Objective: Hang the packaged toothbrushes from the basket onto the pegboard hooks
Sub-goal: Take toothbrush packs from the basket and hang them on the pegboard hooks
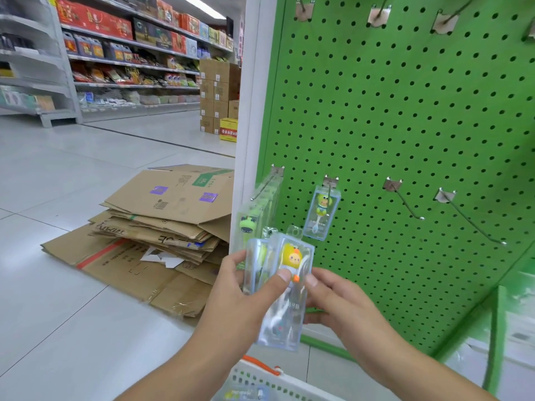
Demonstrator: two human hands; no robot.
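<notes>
My left hand [246, 296] grips a fan of clear toothbrush packs; the front pack [286, 308] shows a yellow-orange cartoon figure, and a second pack [256, 261] sits behind it. My right hand [338, 302] pinches the right edge of the front pack. On the green pegboard [405, 125], one pack [320, 212] hangs on the second lower hook, and another pack [250, 224] with a green figure hangs on the leftmost hook [265, 182]. Two lower hooks [405, 202] to the right are bare. The white basket [260, 383] sits at the bottom edge.
A pile of flattened cardboard boxes [162, 227] lies on the tiled floor left of the pegboard. Bare hooks [379, 13] line the pegboard's top. Stocked store shelves [130, 53] and stacked cartons [217, 94] stand across the aisle. A green shelf frame [495, 328] is at the lower right.
</notes>
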